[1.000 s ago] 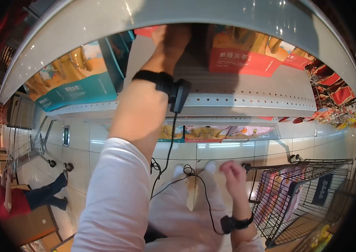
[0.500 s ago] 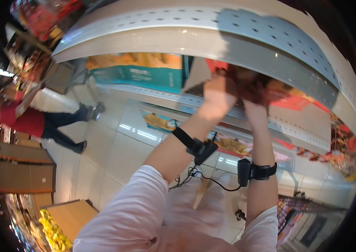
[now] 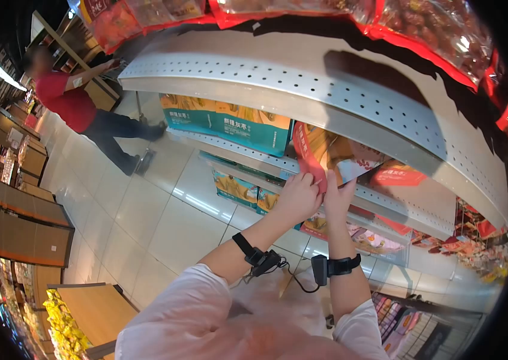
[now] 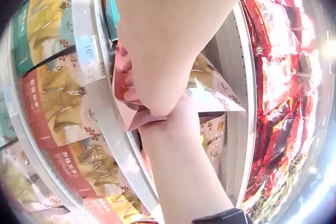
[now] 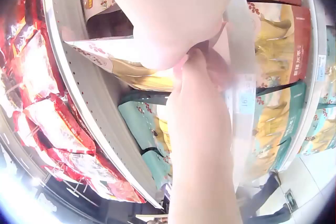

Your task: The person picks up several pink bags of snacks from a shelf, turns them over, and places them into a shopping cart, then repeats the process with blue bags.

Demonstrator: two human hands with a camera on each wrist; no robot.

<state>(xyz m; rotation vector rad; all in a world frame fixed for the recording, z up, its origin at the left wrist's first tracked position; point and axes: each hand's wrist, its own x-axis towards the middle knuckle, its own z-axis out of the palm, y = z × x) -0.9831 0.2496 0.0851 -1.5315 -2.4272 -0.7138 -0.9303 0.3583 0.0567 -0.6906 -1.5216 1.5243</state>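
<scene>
Both hands are at a red and orange package [image 3: 305, 150], tilted at the front of the middle shelf. My left hand [image 3: 297, 195] grips its lower red edge, fingers curled over it. Close beside it, my right hand [image 3: 339, 197] holds the package's bottom near its white side. In the left wrist view my left hand [image 4: 157, 71] covers much of the package [image 4: 212, 85], and its fingers curl on the red part. From the right wrist view, my right hand [image 5: 168, 29] hides its own fingertips against the package [image 5: 142, 77].
Teal packages [image 3: 230, 126] stand left on the same shelf, and another red package [image 3: 398, 174] lies right. The perforated shelf [image 3: 254, 71] above overhangs the hands. A person in red [image 3: 74, 96] stands at the left. A wire cart [image 3: 416, 324] is at lower right.
My right hand has risen from beside the cart to join my left hand. The red package has come forward from inside the shelf in both hands, and the view has swung left.
</scene>
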